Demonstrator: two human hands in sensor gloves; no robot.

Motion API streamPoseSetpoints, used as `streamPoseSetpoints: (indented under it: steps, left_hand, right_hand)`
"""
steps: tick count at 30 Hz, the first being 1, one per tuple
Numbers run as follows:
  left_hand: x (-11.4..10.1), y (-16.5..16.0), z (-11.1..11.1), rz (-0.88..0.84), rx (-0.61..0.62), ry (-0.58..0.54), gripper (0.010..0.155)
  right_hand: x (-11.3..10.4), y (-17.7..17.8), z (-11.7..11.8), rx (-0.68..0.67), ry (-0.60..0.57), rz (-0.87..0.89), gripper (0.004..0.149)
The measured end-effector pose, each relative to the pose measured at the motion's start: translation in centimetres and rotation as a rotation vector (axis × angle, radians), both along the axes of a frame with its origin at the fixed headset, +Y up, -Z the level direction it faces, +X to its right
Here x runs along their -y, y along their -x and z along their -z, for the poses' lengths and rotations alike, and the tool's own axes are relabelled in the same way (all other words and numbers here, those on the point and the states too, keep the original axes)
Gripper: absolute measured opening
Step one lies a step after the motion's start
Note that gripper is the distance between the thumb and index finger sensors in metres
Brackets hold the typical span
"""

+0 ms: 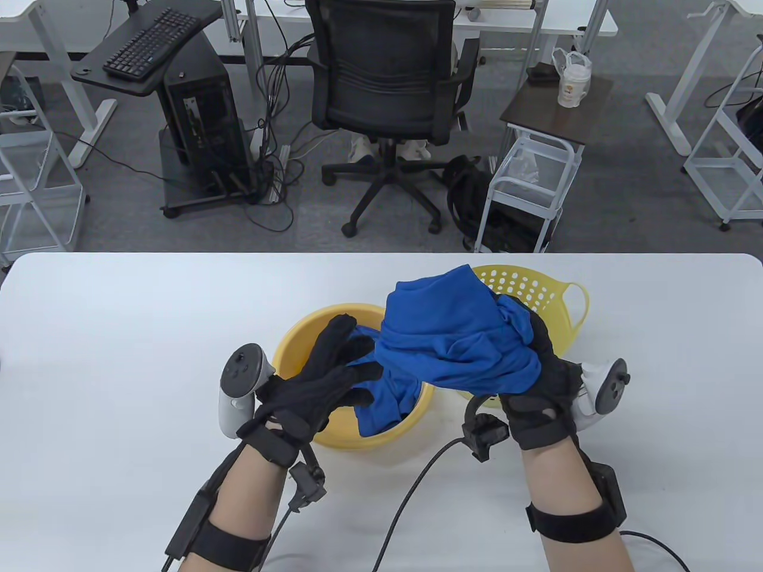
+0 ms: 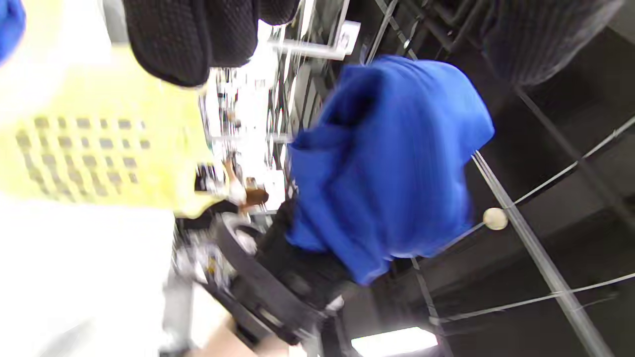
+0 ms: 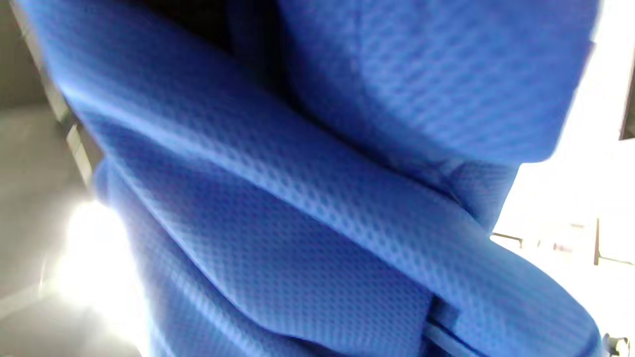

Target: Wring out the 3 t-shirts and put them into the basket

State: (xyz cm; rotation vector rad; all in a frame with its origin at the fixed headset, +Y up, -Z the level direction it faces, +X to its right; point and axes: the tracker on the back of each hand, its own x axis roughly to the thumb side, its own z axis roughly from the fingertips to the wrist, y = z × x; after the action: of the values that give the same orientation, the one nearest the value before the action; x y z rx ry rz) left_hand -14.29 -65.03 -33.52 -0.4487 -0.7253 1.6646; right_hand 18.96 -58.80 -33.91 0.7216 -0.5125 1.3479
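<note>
Right hand [image 1: 539, 381] grips a bunched blue t-shirt [image 1: 459, 339], held up above the yellow basin [image 1: 298, 345]; fingers mostly buried in cloth, only the glove back and wrist show. The shirt's bulk covers the basin's right rim and the near-left part of the yellow perforated basket [image 1: 536, 292], which sits just right of and behind the basin. Basket contents hidden. Left hand [image 1: 322, 381] is over the basin's left side, fingers spread and relaxed, holding nothing; fingertips near more blue fabric [image 1: 381, 405] hanging into the basin. Can't tell if that fabric is the same shirt or another. Right wrist view: blue knit fills the frame. Left wrist view is blurred, showing shirt and basket wall only.
</note>
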Motion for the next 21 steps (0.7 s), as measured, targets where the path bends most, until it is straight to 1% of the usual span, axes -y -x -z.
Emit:
streamPoseSetpoints:
  steps: [1, 2, 3, 5, 7, 8, 9, 10, 12, 14, 17, 18, 19, 21]
  left_hand:
    - [0.2, -0.7, -0.1, -0.062, 0.102, 0.035, 0.106]
    - [0.3, -1.2, -0.2, -0.114, 0.166, 0.065, 0.109]
    - [0.6, -1.7, -0.2, -0.156, 0.213, 0.101, 0.11]
    - [1.1, -2.4, -0.2, -0.2, 0.251, 0.143, 0.111]
    - [1.4, -2.7, -0.2, -0.241, 0.257, 0.172, 0.112]
    - [1.5, -2.7, -0.2, -0.249, 0.249, 0.187, 0.112]
    - [1.3, -2.5, -0.1, -0.26, 0.219, 0.191, 0.11]
    - [1.0, -2.0, 0.1, -0.251, 0.168, 0.181, 0.102]
    - [0.3, -1.3, 0.2, -0.218, 0.062, 0.124, 0.081]
    - [-0.5, -0.9, 0.1, -0.201, 0.013, 0.059, 0.067]
    - [-1.9, -1.1, -0.6, -0.197, 0.011, -0.028, 0.048]
    - [-2.3, -1.3, -0.8, -0.183, -0.001, -0.066, 0.044]
    - [-2.4, -1.4, -0.9, -0.171, -0.011, -0.091, 0.04]
    - [-2.5, -1.6, -0.9, -0.123, -0.04, -0.141, 0.037]
  right_hand:
    - [-0.3, 0.4, -0.4, 0.016, -0.047, -0.029, 0.045]
    - [-0.5, 0.9, -0.6, 0.009, -0.084, -0.042, 0.045]
    - [-0.6, 1.6, -0.8, -0.017, -0.108, -0.065, 0.045]
    - [-0.6, 2.7, -1.0, -0.069, -0.139, -0.118, 0.045]
    - [-0.5, 3.9, -1.3, -0.111, -0.164, -0.196, 0.045]
    - [-0.4, 4.3, -1.4, -0.127, -0.173, -0.245, 0.045]
    - [-0.5, 4.7, -1.5, -0.147, -0.188, -0.284, 0.045]
    - [-0.5, 5.0, -1.6, -0.173, -0.193, -0.304, 0.045]
    - [-0.5, 5.2, -1.6, -0.237, -0.171, -0.339, 0.045]
    - [-0.2, 5.0, -1.3, -0.267, -0.109, -0.333, 0.047]
    - [0.4, 4.5, -0.6, -0.298, 0.007, -0.214, 0.045]
    - [0.7, 4.3, -0.4, -0.319, 0.099, -0.166, 0.044]
    - [0.8, 4.3, -0.2, -0.334, 0.159, -0.143, 0.043]
    - [1.3, 4.0, 0.0, -0.337, 0.32, -0.128, 0.042]
